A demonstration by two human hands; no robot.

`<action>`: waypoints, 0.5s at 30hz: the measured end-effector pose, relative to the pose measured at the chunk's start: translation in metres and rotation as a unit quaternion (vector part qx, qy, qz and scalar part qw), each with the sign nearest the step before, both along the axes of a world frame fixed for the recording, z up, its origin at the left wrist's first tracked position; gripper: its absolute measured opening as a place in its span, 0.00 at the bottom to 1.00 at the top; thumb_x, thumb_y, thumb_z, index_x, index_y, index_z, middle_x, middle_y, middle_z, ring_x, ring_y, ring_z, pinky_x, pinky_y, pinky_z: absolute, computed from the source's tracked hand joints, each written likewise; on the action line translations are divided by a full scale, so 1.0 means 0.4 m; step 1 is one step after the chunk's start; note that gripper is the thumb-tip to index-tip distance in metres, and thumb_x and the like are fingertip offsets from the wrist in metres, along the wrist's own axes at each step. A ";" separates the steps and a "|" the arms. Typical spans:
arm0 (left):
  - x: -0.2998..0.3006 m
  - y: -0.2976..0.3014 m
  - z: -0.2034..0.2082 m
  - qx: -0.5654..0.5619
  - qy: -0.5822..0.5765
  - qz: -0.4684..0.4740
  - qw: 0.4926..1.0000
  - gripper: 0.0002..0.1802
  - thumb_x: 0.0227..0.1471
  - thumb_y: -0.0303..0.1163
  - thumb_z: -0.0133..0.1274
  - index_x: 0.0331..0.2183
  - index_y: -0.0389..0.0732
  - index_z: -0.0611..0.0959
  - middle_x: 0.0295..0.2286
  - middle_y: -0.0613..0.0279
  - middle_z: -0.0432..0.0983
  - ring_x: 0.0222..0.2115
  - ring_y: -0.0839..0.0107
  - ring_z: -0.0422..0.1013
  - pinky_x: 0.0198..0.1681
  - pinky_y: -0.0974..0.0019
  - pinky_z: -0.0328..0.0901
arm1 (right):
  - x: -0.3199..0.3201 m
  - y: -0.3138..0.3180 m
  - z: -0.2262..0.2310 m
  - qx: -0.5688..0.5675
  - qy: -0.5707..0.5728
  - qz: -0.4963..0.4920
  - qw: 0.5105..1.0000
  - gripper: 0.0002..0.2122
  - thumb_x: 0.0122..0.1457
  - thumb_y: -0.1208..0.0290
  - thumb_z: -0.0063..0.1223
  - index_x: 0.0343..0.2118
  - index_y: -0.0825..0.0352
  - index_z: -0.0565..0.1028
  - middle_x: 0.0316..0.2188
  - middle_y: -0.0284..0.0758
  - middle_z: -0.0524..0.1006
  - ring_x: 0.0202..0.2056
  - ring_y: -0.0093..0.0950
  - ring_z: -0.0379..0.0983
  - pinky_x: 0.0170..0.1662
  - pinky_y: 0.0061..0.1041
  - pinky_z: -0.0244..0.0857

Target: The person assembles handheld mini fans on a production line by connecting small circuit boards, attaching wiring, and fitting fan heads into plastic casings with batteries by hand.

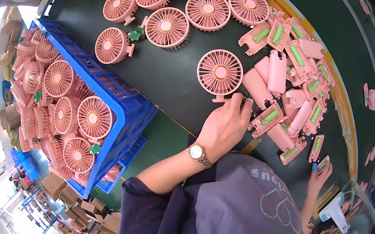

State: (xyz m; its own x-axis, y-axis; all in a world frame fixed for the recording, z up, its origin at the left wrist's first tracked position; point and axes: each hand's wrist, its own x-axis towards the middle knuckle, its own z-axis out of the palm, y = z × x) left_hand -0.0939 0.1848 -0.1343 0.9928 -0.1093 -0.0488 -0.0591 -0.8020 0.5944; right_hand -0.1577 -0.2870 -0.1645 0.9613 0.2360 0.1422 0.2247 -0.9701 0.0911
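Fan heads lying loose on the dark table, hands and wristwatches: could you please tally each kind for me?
Pink fan heads on the table, some cut by the top edge: 10
Hands, left hand and right hand: 2
Wristwatch: 1
Total: 13

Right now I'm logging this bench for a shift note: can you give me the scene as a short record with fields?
surface: dark green work table
left hand: wears a wristwatch, fingertips at the stem of a pink fan head
right hand: holds a small pink part, beside a pile of pink handle shells with green cells
left side: blue crate heaped with pink fan heads
far edge: more fan heads laid flat
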 end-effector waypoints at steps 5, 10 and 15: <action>-0.012 -0.007 0.014 0.010 0.006 0.010 1.000 0.17 0.45 0.21 0.49 0.41 0.33 0.74 0.37 0.52 0.67 0.31 0.60 0.74 0.32 0.62 0.72 | 0.005 -0.014 -0.024 0.340 0.103 -0.298 0.886 0.24 0.63 0.71 0.47 0.60 0.69 0.58 0.48 0.39 0.59 0.23 0.21 0.69 0.21 0.19 0.63; 0.003 -0.011 0.023 -0.010 0.011 0.018 1.000 0.13 0.46 0.22 0.48 0.37 0.38 0.75 0.36 0.53 0.69 0.29 0.56 0.74 0.28 0.59 0.71 | 0.002 -0.026 -0.002 0.349 0.096 -0.261 0.895 0.20 0.60 0.79 0.45 0.55 0.70 0.61 0.45 0.37 0.59 0.19 0.20 0.67 0.15 0.18 0.62; 0.013 0.012 0.077 0.029 -0.151 0.064 0.986 0.12 0.46 0.21 0.52 0.37 0.36 0.76 0.35 0.46 0.73 0.32 0.48 0.72 0.33 0.53 0.68 | 0.036 0.041 0.023 0.194 0.055 -0.194 0.960 0.18 0.54 0.78 0.51 0.49 0.69 0.69 0.40 0.44 0.68 0.42 0.37 0.68 0.45 0.31 0.62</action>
